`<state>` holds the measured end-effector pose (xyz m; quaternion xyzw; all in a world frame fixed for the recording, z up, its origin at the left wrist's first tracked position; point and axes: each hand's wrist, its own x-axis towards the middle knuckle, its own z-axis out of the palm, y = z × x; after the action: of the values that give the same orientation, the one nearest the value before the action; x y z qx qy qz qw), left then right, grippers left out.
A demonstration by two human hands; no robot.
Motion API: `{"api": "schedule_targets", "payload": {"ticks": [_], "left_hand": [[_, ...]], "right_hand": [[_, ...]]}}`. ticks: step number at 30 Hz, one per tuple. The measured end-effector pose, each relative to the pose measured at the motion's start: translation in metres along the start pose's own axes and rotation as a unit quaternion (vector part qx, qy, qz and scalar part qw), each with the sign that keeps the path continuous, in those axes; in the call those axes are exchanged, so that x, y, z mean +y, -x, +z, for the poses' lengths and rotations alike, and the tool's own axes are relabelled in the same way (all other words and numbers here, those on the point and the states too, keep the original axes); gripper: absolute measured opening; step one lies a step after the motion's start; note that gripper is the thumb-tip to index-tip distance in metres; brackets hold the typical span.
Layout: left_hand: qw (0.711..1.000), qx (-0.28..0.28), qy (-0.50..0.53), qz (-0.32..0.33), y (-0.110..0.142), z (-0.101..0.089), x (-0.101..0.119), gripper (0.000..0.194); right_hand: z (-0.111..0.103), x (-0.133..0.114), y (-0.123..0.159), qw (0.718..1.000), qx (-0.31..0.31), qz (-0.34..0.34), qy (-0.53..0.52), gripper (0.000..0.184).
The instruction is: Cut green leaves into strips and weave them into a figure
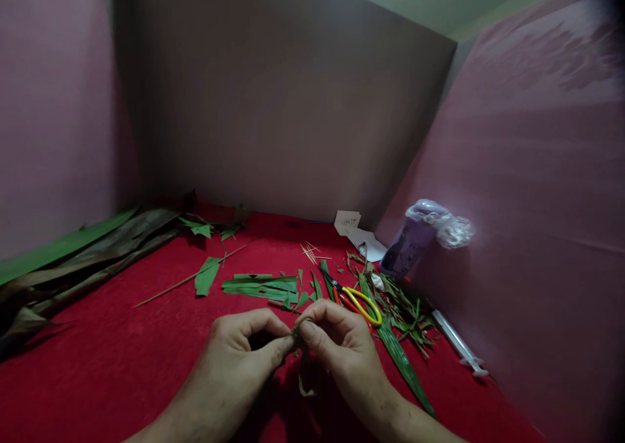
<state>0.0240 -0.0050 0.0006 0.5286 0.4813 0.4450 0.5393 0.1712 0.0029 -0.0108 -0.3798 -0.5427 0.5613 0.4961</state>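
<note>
My left hand [239, 348] and my right hand [349, 348] meet at the front centre, above the red cloth. Thumb and forefinger of each are pinched together on a small piece of leaf [306, 383], mostly hidden by the fingertips; a pale, curled, dry-looking strip of it hangs below the right fingers. Just beyond the right hand lie scissors with a yellow handle [375, 314], and something red shows beside them. Cut green leaf pieces [261, 287] lie beyond the fingertips.
Long green and dried leaves [97, 247] lie at the left. Several toothpicks [309, 254] and white papers [347, 221] are at the back. On the right are leaf scraps [410, 316], a purple container [407, 244] with clear plastic, and a syringe [456, 340] by the pink wall.
</note>
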Motion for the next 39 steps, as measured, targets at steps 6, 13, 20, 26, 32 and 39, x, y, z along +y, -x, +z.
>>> {"api": "schedule_targets", "payload": {"ticks": [6, 13, 20, 26, 32, 39], "left_hand": [[0.999, -0.016, -0.032, 0.031, 0.0053, -0.0025, 0.0007, 0.014], [0.995, -0.019, -0.066, 0.07, 0.0017, -0.0026, -0.002, 0.013], [0.994, -0.014, -0.082, 0.071, -0.0014, -0.0037, -0.0039, 0.014], [0.99, -0.023, -0.097, 0.097, 0.0005, -0.0034, -0.0043, 0.014], [0.991, -0.024, -0.089, 0.093, 0.0004, -0.0036, -0.0034, 0.008], [0.99, -0.035, -0.072, 0.115, 0.0007, -0.0025, -0.0037, 0.009]], "right_hand": [[-0.0014, 0.0001, 0.0, 1.0, -0.003, -0.018, 0.014, 0.022], [-0.0006, 0.0012, 0.0024, 1.0, -0.022, -0.016, 0.006, 0.022], [-0.0047, 0.0019, 0.0015, 0.993, -0.008, -0.08, 0.087, 0.015], [-0.0043, 0.0026, 0.0007, 0.996, -0.013, -0.059, 0.068, 0.014], [-0.0027, 0.0014, 0.0006, 0.997, -0.028, -0.047, 0.05, 0.017], [-0.0038, 0.0068, 0.0031, 0.999, -0.027, -0.032, 0.021, 0.019]]}}
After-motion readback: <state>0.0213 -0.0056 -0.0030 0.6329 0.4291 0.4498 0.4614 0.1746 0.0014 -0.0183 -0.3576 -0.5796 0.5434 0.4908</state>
